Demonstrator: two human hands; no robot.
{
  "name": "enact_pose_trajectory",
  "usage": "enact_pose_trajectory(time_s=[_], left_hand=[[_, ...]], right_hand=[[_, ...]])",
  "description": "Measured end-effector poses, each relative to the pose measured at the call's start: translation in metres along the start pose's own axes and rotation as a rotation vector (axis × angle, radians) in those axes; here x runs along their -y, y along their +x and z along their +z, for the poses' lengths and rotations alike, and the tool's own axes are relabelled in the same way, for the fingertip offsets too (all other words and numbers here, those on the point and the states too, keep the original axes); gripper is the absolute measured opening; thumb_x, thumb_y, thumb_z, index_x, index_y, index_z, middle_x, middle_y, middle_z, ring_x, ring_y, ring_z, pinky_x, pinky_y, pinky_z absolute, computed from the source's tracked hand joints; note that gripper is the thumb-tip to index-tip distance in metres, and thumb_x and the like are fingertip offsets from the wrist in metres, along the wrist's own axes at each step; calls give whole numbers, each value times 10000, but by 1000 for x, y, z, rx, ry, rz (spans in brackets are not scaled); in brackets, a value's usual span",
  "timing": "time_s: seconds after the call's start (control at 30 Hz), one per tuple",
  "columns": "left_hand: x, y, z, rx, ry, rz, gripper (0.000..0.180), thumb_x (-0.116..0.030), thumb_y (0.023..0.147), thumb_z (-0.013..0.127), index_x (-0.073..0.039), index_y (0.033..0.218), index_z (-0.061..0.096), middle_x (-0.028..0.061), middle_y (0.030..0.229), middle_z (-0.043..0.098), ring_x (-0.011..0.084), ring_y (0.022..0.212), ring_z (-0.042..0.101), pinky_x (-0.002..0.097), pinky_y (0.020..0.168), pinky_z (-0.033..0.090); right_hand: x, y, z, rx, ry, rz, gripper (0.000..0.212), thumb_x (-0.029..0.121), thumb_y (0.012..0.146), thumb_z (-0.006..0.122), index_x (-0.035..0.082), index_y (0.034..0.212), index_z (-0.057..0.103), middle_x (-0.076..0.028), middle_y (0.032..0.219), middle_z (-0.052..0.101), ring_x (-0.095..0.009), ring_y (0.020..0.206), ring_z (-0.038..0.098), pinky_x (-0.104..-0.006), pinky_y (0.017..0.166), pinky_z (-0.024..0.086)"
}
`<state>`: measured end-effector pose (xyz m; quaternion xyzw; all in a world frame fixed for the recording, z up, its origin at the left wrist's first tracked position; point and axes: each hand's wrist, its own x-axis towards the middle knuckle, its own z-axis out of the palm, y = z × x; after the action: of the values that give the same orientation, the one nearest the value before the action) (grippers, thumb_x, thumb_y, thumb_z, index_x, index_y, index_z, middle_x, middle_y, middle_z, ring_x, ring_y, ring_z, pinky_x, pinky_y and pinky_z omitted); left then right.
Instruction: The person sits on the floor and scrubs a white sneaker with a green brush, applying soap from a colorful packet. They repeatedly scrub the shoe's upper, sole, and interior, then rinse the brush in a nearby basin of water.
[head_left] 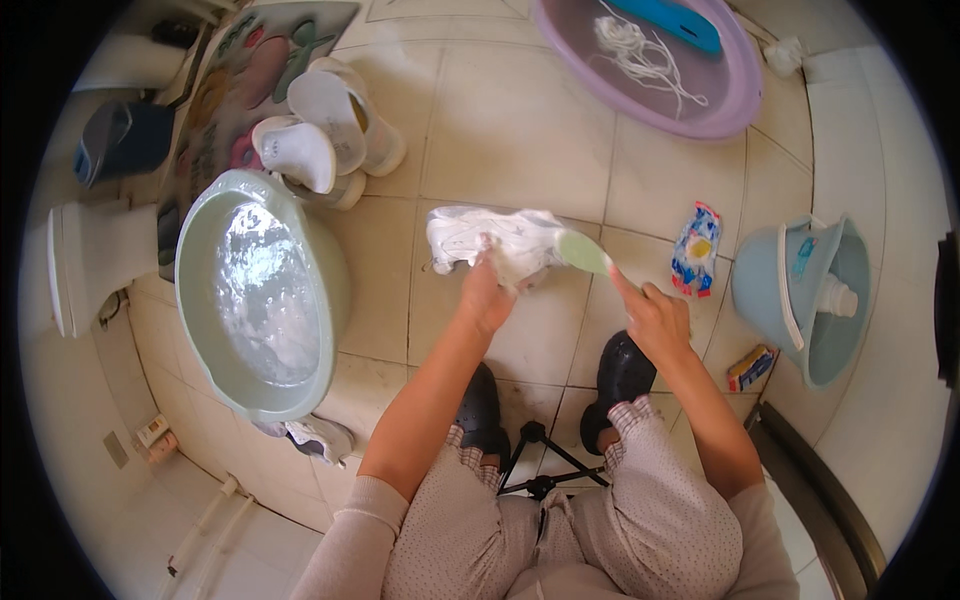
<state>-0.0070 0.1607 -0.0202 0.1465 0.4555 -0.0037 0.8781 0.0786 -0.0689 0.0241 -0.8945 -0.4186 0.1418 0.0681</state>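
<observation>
A white shoe (462,232) covered in suds lies on the tiles in front of me, its toe end hidden under foam. My left hand (490,292) is closed on its near side, fingers partly lost in the suds. My right hand (652,315) grips a pale green brush (586,252) by its handle, with the index finger stretched along it. The brush head touches the right end of the shoe; its bristles are hidden. To the left stands a light green basin (335,290) of soapy water with something pale under the foam.
White shoe uppers and insoles (330,130) are piled at the far left beside a patterned mat (270,70). A purple basin (740,115) holds white laces. A blue bucket (765,280) with a white bottle stands right, near a detergent packet (697,250). Another shoe (325,440) sits behind the green basin.
</observation>
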Motion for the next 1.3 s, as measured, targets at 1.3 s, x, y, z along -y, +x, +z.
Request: enact_pose_trajectory(time_s=[1.3], left_hand=[[25, 10, -49, -287, 376, 113, 427, -276, 948, 430, -19, 1287, 397, 95, 1249, 485, 225, 1106, 496, 338, 918, 434]], right_hand=[[12, 16, 12, 116, 221, 53, 511, 101, 697, 615, 201, 1196, 574, -79, 607, 573, -267, 551, 585, -387, 498, 450]])
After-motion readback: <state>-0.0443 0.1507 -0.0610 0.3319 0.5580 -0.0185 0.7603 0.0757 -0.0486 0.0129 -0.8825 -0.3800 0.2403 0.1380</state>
